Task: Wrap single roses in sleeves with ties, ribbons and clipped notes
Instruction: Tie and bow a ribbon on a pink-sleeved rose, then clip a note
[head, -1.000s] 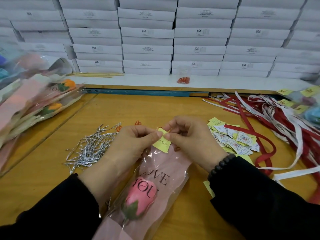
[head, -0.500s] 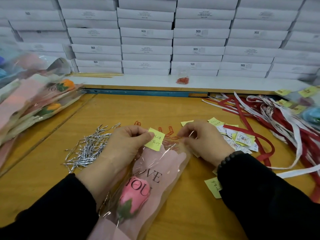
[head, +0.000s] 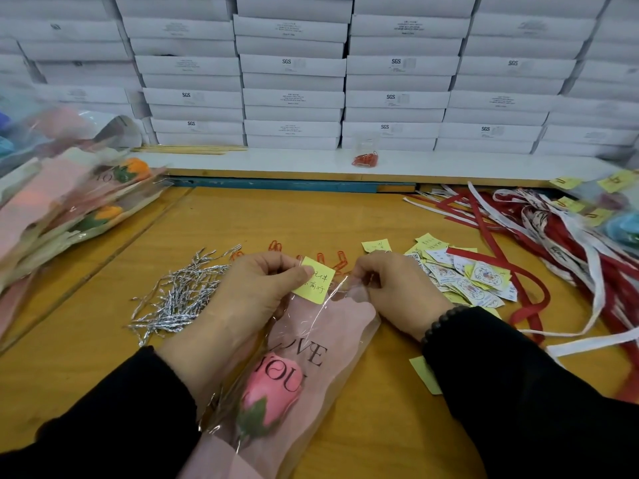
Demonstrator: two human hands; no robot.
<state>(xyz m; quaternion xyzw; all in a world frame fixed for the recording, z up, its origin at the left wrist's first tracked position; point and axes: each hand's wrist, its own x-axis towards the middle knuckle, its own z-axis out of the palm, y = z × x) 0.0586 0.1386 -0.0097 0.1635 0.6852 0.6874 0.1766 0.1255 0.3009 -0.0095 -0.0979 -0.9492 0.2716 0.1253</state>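
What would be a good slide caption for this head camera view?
Left hand pinches a yellow note at the mouth of a pink rose's sleeve; right hand holds the film edge.

Wooden table [head: 242, 219], silver ties [head: 179, 299], ribbons [head: 553, 236], yellow notes [head: 375, 245], sleeved rose [head: 311, 368]

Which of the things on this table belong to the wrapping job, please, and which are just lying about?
For the job:
pink rose
sleeve
yellow note
paper clips
silver ties
ribbons

Lying about:
white boxes
wooden sticks
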